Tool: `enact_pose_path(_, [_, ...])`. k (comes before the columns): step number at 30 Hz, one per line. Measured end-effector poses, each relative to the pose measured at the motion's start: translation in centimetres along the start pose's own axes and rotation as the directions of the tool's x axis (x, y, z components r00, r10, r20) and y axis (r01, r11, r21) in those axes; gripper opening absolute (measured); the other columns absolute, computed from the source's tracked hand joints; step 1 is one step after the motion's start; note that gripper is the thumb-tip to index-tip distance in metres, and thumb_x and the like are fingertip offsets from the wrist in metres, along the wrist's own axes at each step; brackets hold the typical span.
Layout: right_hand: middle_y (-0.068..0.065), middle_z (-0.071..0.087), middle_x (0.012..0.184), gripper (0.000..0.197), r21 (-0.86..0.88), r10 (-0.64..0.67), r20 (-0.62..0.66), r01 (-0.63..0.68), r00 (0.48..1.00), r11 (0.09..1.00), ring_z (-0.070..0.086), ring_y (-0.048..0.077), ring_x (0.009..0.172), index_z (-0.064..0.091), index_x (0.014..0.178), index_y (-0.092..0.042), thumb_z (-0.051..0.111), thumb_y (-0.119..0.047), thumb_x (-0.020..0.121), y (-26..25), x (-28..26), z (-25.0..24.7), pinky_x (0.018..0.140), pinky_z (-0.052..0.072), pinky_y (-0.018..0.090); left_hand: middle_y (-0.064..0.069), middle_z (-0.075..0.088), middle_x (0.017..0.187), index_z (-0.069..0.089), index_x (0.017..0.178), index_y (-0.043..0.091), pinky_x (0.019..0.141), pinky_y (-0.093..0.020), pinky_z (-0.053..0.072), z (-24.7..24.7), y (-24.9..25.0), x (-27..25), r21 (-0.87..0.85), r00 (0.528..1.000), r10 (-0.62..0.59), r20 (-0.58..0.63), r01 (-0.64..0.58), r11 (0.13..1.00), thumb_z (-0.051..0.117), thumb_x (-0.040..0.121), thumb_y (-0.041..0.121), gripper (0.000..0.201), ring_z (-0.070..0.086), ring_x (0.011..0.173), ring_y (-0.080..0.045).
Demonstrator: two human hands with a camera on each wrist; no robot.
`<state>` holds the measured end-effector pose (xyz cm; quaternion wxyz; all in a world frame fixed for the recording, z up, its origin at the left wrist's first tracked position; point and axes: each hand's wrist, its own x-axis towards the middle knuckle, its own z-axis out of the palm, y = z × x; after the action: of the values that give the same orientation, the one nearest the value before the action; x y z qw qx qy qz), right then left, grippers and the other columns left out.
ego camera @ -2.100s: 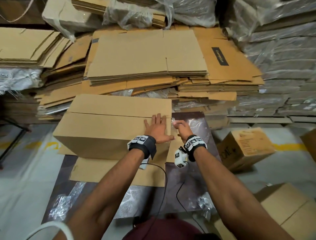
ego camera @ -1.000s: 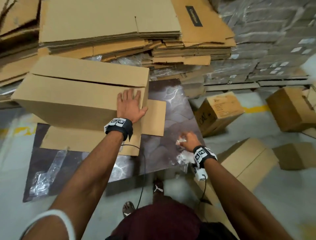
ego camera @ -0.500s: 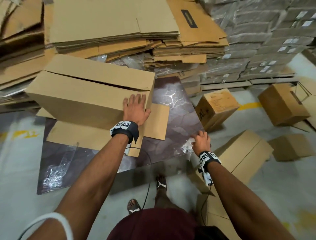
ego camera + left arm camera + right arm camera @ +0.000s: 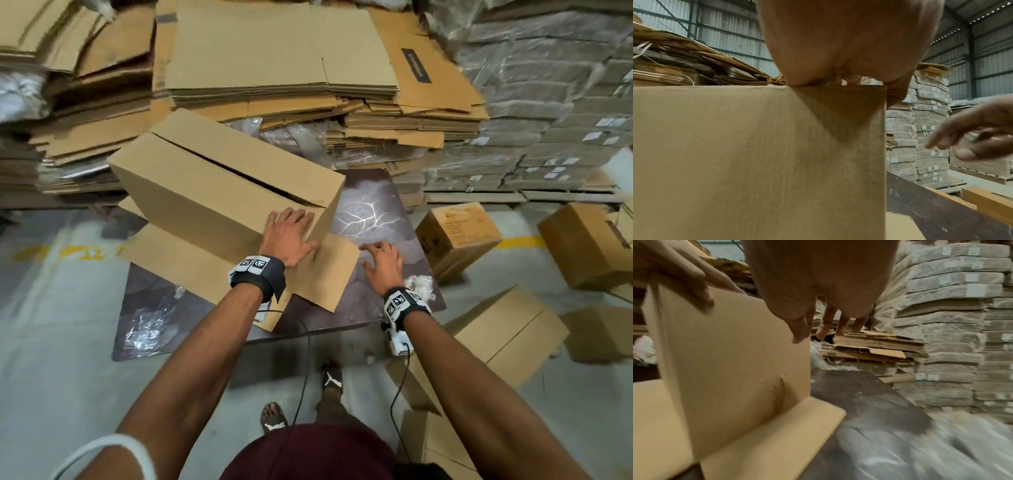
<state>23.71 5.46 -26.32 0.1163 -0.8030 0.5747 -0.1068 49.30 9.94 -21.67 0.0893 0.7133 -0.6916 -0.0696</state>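
Note:
A large brown cardboard box (image 4: 219,185) stands skewed on a dark marbled board (image 4: 370,219), its lower flaps (image 4: 318,274) spread flat on the board. My left hand (image 4: 289,236) lies flat on the box's near right corner, fingers reaching to the top edge; in the left wrist view the palm (image 4: 838,40) presses the box wall (image 4: 756,162). My right hand (image 4: 380,260) hovers over the board just right of the flap, fingers spread and holding nothing (image 4: 818,280). A crumpled wad of clear plastic (image 4: 419,282) lies on the board beside my right wrist.
Stacks of flattened cardboard (image 4: 281,61) rise behind the box, with wrapped bundles (image 4: 531,120) to the right. Made-up boxes lie on the floor at right (image 4: 457,236) (image 4: 589,246) (image 4: 503,332). Loose plastic film (image 4: 150,315) lies on the board's left end. My feet (image 4: 332,377) stand at its near edge.
My right hand carried the plastic wad to the board's near right edge, let it go, and has come back toward the box, open. The left hand stayed on the box.

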Motion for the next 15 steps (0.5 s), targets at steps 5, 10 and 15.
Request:
enact_pose_path(5, [0.012, 0.052, 0.127, 0.041, 0.178, -0.183, -0.147, 0.208, 0.972, 0.962, 0.047, 0.031, 0.124, 0.063, 0.132, -0.016, 0.072, -0.019, 0.093, -7.0, 2.6, -0.8, 0.106, 0.035, 0.046, 0.007, 0.034, 0.164, 0.035, 0.157, 0.033, 0.124, -0.042, 0.006, -1.3, -3.8, -3.4, -0.133, 0.999, 0.041, 0.031, -0.037, 0.990, 0.063, 0.091, 0.049, 0.074, 0.022, 0.153, -0.020])
enact_pose_path(10, [0.008, 0.048, 0.128, 0.053, 0.209, -0.342, -0.134, 0.364, 0.930, 0.908, 0.043, 0.024, 0.123, 0.059, 0.131, -0.022, 0.081, -0.036, 0.085, -11.1, 4.2, -0.7, 0.109, 0.031, 0.044, 0.011, 0.038, 0.161, 0.042, 0.152, 0.041, 0.124, -0.039, 0.007, -2.8, -7.4, -6.8, -0.252, 0.998, 0.026, 0.053, -0.012, 0.968, 0.075, 0.084, 0.044, 0.075, 0.026, 0.151, -0.016])
enact_pose_path(15, [-0.001, 0.060, 0.123, 0.033, 0.193, -0.531, -0.099, 0.540, 0.841, 0.819, 0.049, 0.022, 0.120, 0.069, 0.117, -0.025, 0.078, -0.037, 0.088, -12.4, 5.8, -0.9, 0.106, 0.032, 0.045, 0.015, 0.049, 0.149, 0.050, 0.142, 0.046, 0.122, -0.047, 0.024, -3.0, -8.6, -9.1, -0.284, 0.999, -0.018, -0.032, 0.008, 0.959, 0.070, 0.070, 0.047, 0.074, 0.041, 0.138, -0.015])
